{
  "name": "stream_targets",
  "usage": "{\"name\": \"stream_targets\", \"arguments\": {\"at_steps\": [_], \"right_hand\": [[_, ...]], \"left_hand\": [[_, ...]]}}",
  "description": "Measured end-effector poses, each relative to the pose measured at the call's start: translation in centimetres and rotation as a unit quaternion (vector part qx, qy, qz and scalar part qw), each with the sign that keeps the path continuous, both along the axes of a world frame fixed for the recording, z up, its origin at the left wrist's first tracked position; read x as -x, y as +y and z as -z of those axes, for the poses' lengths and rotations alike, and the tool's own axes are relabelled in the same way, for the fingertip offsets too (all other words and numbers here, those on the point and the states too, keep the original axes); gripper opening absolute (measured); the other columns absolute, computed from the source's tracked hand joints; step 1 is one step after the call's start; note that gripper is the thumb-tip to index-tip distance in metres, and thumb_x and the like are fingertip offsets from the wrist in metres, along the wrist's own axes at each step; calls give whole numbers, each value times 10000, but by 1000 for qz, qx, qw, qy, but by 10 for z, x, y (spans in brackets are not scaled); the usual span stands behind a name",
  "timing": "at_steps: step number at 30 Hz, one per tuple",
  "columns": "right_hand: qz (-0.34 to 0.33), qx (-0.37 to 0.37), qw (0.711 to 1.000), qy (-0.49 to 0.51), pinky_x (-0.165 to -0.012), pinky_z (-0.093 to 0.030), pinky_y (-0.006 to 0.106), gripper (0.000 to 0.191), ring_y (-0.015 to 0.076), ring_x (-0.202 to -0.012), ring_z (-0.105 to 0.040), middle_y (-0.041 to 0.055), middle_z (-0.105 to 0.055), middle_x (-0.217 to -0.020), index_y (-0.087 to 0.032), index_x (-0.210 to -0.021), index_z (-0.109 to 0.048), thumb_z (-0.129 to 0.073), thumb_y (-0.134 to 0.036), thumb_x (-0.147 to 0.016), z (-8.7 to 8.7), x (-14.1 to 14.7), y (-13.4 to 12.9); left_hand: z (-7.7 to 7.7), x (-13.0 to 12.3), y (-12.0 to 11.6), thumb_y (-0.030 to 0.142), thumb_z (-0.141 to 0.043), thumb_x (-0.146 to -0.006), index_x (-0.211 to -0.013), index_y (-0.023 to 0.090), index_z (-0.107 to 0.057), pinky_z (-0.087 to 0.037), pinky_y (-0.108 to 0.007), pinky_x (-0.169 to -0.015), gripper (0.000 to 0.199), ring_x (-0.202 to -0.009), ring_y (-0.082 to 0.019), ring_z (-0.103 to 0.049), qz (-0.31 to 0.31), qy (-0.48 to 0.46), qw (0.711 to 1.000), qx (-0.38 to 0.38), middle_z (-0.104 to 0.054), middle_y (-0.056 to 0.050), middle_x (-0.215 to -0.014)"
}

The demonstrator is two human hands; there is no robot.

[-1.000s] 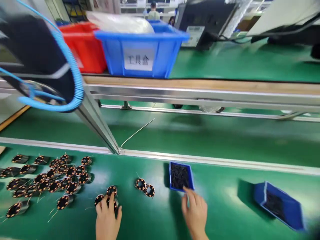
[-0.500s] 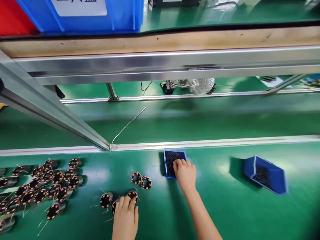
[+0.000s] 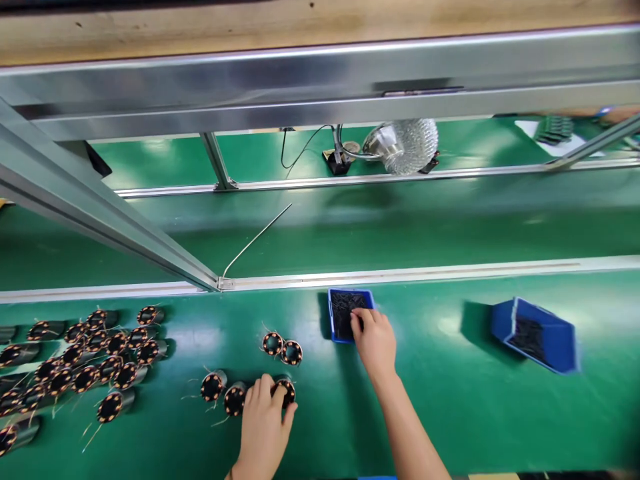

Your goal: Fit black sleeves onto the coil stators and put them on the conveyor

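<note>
My left hand (image 3: 266, 421) is closed on a motor stator (image 3: 287, 395), a short dark cylinder with a ring of copper windings, on the green bench. Right beside that hand stands another stator (image 3: 235, 400), and one more (image 3: 213, 387) is to its left. Farther back, a touching pair of stators (image 3: 273, 343) sits between my hands. My right hand (image 3: 376, 341) reaches over the near edge of a small blue bin (image 3: 331, 317) filled with thin black pieces (image 3: 345, 308). Its thumb and index finger are pinched together at these pieces; what they hold is hidden.
Many stators (image 3: 95, 341) with loose wire ends stand grouped at left. A second blue bin (image 3: 560, 340) with black pieces lies at right. A metal frame post (image 3: 165, 240) and rail (image 3: 400, 270) run behind; a thin bent rod (image 3: 257, 237) and a glass-shaded lamp (image 3: 407, 147) are beyond.
My left hand has moved right, and the stator under its fingers has shifted right with it. My right hand stays at the bin, drawn slightly toward its right side. The view has tilted down.
</note>
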State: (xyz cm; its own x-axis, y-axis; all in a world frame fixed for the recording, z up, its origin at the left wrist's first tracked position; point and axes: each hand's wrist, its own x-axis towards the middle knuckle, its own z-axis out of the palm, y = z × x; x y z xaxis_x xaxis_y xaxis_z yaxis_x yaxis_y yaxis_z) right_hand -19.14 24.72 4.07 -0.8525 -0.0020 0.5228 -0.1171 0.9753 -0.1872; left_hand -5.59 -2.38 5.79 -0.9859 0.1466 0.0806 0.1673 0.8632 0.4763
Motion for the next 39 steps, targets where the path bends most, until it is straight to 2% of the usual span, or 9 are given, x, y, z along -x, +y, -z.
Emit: {"name": "stream_targets", "arguments": {"at_steps": [2, 4, 5, 7, 10, 15, 26, 33, 39], "right_hand": [[13, 57, 998, 11, -726, -439, 290, 258, 171, -775, -542, 36, -648, -881, -100, -986, -683, -502, -280, -1025, -4, -16, -6], [28, 208, 977, -23, -708, -495, 221, 291, 110, -745, -618, 17, -681, -891, -104, -1093, -703, -551, -335, -1004, -7, -42, -22], [33, 312, 947, -69, -713, -518, 199, 315, 98, -734, -648, 15, -702, -901, -124, -1066, -727, -591, -393, -975, -7, -57, -34], [50, 500, 837, -218, -795, -563, 222, 446, 155, -845, -704, 65, -723, -941, -135, -935, -762, -632, -559, -892, -3, -90, -61], [105, 631, 693, -334, -917, -567, 307, 621, 241, -976, -701, 121, -716, -1030, -130, -944, -789, -685, -700, -723, 10, -128, -101], [170, 700, 621, -309, -964, -551, 308, 641, 239, -1014, -687, 116, -711, -1077, -146, -971, -795, -758, -701, -652, 26, -145, -130], [91, 599, 758, -240, -846, -585, 242, 436, 203, -894, -720, 114, -720, -992, -144, -942, -799, -656, -547, -861, 27, -146, -130], [-55, 477, 862, -162, -832, -557, 158, 172, 97, -891, -697, 36, -711, -987, -183, -991, -751, -591, -243, -976, 19, -141, -128], [-177, 364, 908, -111, -911, -563, 236, 294, 105, -1043, -639, 31, -664, -1109, -213, -1158, -667, -585, -45, -931, 16, -144, -119]], "left_hand": [[2, -1, 8, 77, -658, -836, -941, 151, -617, -388, -395, -784, 135, -977, -245, -464, 9, 5, 1000, -18, -526, -73, -1119], [2, -1, 11, 39, -615, -856, -944, 155, -602, -377, -391, -810, 146, -1050, -240, -453, 24, 7, 999, -40, -534, -44, -1213], [2, 0, 12, 34, -617, -858, -945, 163, -604, -371, -388, -813, 155, -1060, -235, -450, 28, 2, 998, -49, -543, -26, -1213], [2, 1, 10, 45, -654, -848, -949, 183, -619, -367, -384, -814, 175, -1047, -226, -454, 30, -24, 997, -60, -561, -1, -1166], [1, 2, 7, 77, -660, -862, -980, 210, -639, -376, -396, -828, 179, -1055, -227, -463, 31, -70, 995, -57, -565, 14, -1177], [-2, 4, 7, 90, -637, -885, -985, 220, -646, -397, -409, -856, 164, -1067, -222, -475, 29, -113, 992, -56, -568, 19, -1180], [0, 2, 8, 85, -715, -818, -925, 210, -650, -440, -413, -799, 177, -1042, -229, -492, 23, -73, 996, -38, -582, 23, -1160], [4, 0, 9, 56, -699, -803, -895, 176, -652, -518, -450, -829, 159, -1052, -229, -510, 20, -48, 997, -48, -593, 0, -1163], [3, -3, 11, 53, -663, -835, -896, 164, -641, -553, -462, -861, 129, -1086, -232, -497, 10, -44, 996, -72, -588, -9, -1198]]}}
